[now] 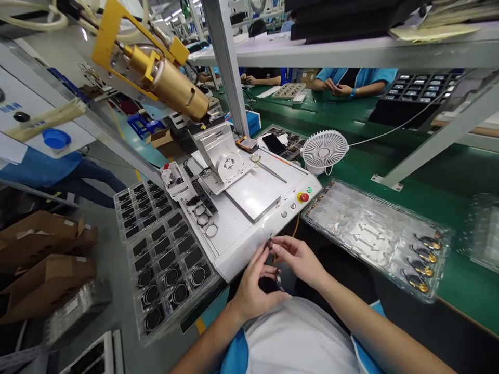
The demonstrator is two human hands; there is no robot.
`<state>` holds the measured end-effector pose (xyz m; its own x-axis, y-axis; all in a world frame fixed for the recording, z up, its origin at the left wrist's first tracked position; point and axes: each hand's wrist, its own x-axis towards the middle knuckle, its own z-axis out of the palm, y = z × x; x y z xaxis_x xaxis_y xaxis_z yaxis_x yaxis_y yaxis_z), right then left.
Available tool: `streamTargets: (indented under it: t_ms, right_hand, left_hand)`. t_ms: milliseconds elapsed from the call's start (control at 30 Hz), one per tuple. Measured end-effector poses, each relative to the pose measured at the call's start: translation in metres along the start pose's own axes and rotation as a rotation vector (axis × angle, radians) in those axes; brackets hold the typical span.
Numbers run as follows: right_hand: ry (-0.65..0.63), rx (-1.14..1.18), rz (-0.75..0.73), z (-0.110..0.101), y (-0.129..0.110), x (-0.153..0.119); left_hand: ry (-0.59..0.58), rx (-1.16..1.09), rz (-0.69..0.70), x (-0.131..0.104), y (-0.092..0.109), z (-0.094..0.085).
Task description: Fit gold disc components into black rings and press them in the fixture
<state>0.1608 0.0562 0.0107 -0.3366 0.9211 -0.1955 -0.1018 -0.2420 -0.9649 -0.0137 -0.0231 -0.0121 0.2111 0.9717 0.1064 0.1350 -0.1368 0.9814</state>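
While both hands meet in the lower middle of the frame, just before the front edge of the white machine base [230, 244], a small dark part [269, 243] is between their fingertips. The right hand [298, 259] comes to it from the right side, with thumb and forefinger nearly closed in a pinch upon it. The left hand [253, 288] is below and to the left; its forefinger reaches up to the same part, so neither hand is clearly nearer. This hand is half curled, its thumb well apart from the forefinger, and it seems to hold a dark curved piece [279, 280] between the thumb and the lower fingers. The piece lies directly under the small part, a little to the right, and its long axis runs roughly up and down in the frame. Whether the two are joined, I cannot tell, because the fingers cover the space between; the small part's own axis is also too small to read. Above and to the right of the hands is the red button [303, 197]. A clear tray [362, 228] with four gold round pieces [423, 269] lies at the right of the frame.
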Motion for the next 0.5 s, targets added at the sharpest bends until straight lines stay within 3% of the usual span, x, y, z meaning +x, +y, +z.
streamTargets:
  t_ms: [100,167,233,367,500]
  right_hand:
    - [0.066,0.091,-0.023,0.006,-0.002,-0.011]
    - [0.132,0.134,-0.013,0.002,-0.007,-0.011]
    - [0.162,0.177,-0.002,-0.005,-0.013,-0.009]
    - [0.101,0.189,0.018,-0.017,-0.019,-0.011]
    - [0.119,0.176,0.046,-0.021,-0.021,-0.014]
  left_hand:
    - [-0.112,0.231,0.127,0.008,-0.003,0.01]
    - [-0.192,0.26,0.14,0.014,0.0,0.013]
    - [-0.225,0.17,0.143,0.019,0.005,0.012]
    - [-0.141,-0.078,0.123,0.023,0.013,0.005]
    - [-0.2,-0.058,0.153,0.024,0.015,0.0]
